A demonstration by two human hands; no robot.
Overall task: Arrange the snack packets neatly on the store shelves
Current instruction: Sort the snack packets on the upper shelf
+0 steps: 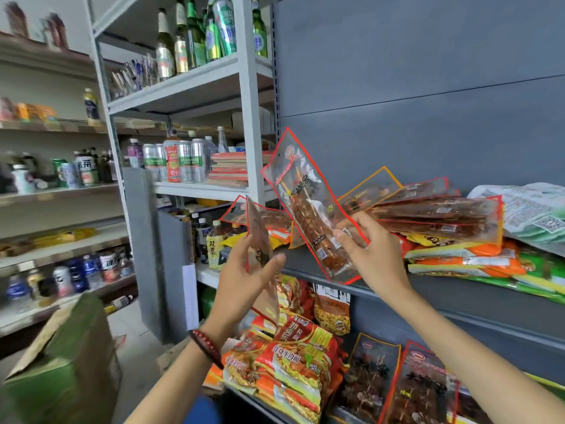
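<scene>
Left hand: the left hand is raised in front of the shelving, and its thumb and fingers are gripping a thin clear packet that is standing nearly upright and edge-on to me.
Right hand: the right hand is pinching the lower part of a red-edged skewer packet between thumb and fingertips.
Skewer packet: it is tilting up and to the left in the air, just in front of the grey shelf and not resting on it.
Stack on the shelf: more red-edged packets are lying flat in a loose pile behind the right hand, their ends fanning out unevenly.
Under the stack: orange and yellow packets are lying beneath that pile, with green ones sticking out at the bottom.
Far right: white-and-green bags are leaning on the pile's right end.
Lower shelf: noodle packets are piling up below the hands, beside dark skewer packets that are standing on end.
Wrist: a bead bracelet is sitting on the left wrist.
Rack to the left: green bottles are standing on a high level and cans on the level below.
Floor side: a cardboard box is sitting at the lower left, its flap open.
</scene>
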